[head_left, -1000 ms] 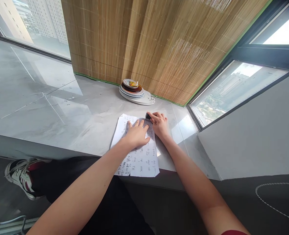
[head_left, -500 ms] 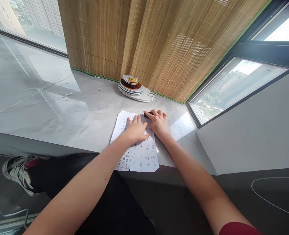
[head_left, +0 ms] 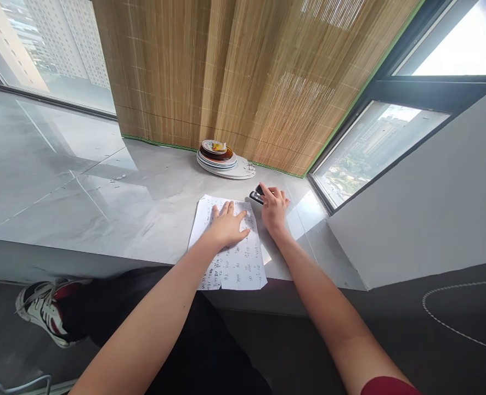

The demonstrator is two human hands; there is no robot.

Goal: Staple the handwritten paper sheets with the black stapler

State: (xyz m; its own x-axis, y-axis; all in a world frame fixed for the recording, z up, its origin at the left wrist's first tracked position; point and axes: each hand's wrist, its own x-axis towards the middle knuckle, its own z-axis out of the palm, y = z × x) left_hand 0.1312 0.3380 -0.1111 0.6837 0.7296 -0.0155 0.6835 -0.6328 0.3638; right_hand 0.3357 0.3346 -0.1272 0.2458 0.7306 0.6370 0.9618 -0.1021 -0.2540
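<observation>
White paper (head_left: 243, 274) covered in handwriting lies on the grey marble sill, its near edge at the sill's front edge. My left hand (head_left: 227, 226) is laid flat on the upper part of the paper, fingers spread. To the right of the paper's top corner, my right hand (head_left: 274, 207) has its fingers round a black stapler (head_left: 256, 196). The stapler's front end points left and its jaws look parted. Its rear part is hidden under my fingers. The stapler is apart from the paper.
Behind the paper stands a stack of plates (head_left: 220, 163) with a yellow packet (head_left: 219, 147) on top. A bamboo blind (head_left: 226, 71) hangs behind it. Small scraps (head_left: 118, 178) lie on the sill at the left. A white wall (head_left: 424, 203) rises at the right.
My right hand has moved right with the stapler, off the paper's top corner, and the stapler's jaws now show. My left hand remains on the paper. The view has shifted slightly.
</observation>
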